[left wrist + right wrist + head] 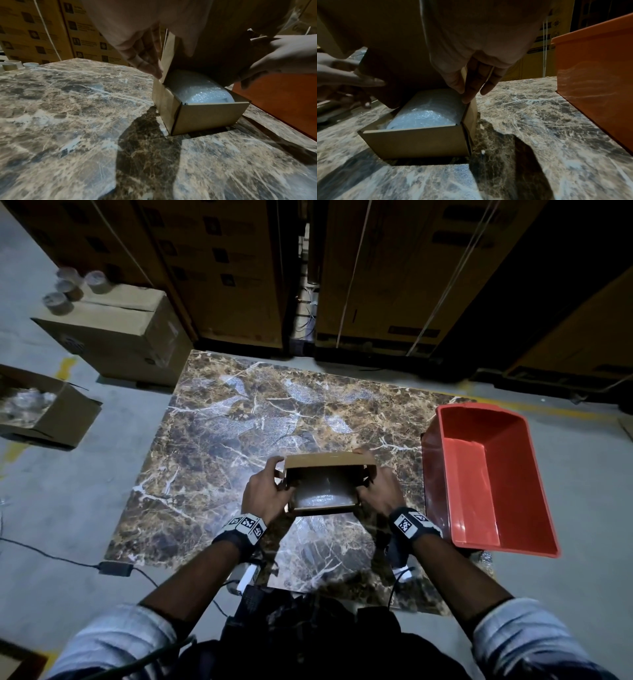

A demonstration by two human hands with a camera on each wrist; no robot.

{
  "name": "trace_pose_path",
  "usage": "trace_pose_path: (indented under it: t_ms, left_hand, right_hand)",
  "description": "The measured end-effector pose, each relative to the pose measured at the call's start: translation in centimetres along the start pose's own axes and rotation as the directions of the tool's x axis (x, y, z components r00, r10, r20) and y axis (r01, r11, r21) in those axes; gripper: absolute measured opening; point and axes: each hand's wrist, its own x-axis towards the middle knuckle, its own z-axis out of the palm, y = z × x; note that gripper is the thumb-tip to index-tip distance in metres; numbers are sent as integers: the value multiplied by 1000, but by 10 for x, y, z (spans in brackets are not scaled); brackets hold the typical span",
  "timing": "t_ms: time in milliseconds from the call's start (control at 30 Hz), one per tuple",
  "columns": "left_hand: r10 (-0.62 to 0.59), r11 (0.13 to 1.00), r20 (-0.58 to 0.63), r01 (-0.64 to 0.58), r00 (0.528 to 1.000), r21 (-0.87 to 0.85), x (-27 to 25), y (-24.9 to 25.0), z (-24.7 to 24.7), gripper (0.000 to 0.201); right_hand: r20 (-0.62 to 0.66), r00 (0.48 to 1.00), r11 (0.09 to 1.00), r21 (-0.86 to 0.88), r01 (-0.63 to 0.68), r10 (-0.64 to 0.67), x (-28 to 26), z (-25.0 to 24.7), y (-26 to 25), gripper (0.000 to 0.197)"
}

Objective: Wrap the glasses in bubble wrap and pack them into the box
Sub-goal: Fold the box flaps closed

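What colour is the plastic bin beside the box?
Red bin, orange-tinged in the wrist views; clearest in the head view.

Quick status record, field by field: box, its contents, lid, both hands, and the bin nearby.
box: small cardboard box on the marble slab, open
contents: bubble-wrapped bundle inside
lid: raised lid flap, not closed
left hand: fingers on the box's left side flap
right hand: fingers on the right side flap
bin: red bin right of box

Warehouse: stacked strapped cartons [219, 268].
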Motion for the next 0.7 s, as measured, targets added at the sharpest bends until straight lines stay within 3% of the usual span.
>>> trace_pose_path:
  t_ms: [100, 200, 367, 700]
  left_hand:
    - [103, 993, 20, -101, 995, -59, -2, 4, -3, 66]
    - [154, 984, 32, -150, 988, -100, -1, 2, -6, 58]
    - [136, 978, 82, -121, 987, -172, 3, 0, -12, 73]
    - [159, 970, 148, -127, 976, -209, -3, -18, 1, 68]
  right_hand:
    - [8, 1000, 999, -45, 2, -1, 0, 0, 2, 84]
    - [13, 1000, 997, -79, 13, -12, -2, 2, 5, 85]
    - [10, 1000, 997, -71, 25, -25, -3, 1, 6, 82]
    - [70, 993, 979, -174, 102, -91, -3, 0, 16, 89]
